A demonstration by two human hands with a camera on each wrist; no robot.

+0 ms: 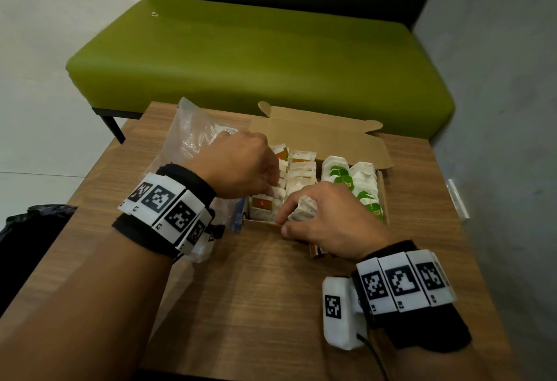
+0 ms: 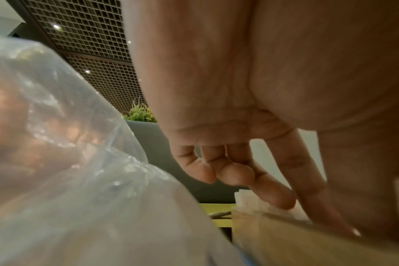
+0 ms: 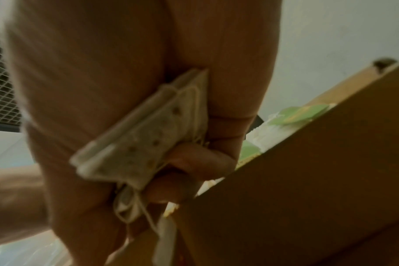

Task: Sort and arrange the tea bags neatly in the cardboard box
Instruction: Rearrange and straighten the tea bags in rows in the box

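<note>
**Tea bags part-sorted in box; right hand holding a small stack**

The cardboard box point(image 1: 325, 136) sits open on the wooden worktop point(image 1: 241, 290), lid flaps folded back toward the green bench point(image 1: 256, 58). Inside, tea bags stand on edge in rows: orange-tagged bags point(image 1: 262, 203) at the left, plain white bags point(image 1: 301, 169) in the middle, green-tagged bags point(image 1: 340, 174) at the right.

The left hand point(image 1: 241, 166) reaches over the left rows, its fingers point(image 2: 273, 194) bent downward with the tips at the tops of the bags. The blur does not show whether this grip pinches a bag, so I cannot tell its state.

The right hand point(image 1: 328, 221) is at the box's near edge. Its grip is closed on a small stack of white tea bags point(image 3: 146, 142), fingers curled round them against the palm, strings and a paper tag hanging below.

A clear plastic bag point(image 1: 193, 136) lies on the worktop just left of the box, under the left forearm. Both wrists carry black bands with marker blocks.
</note>
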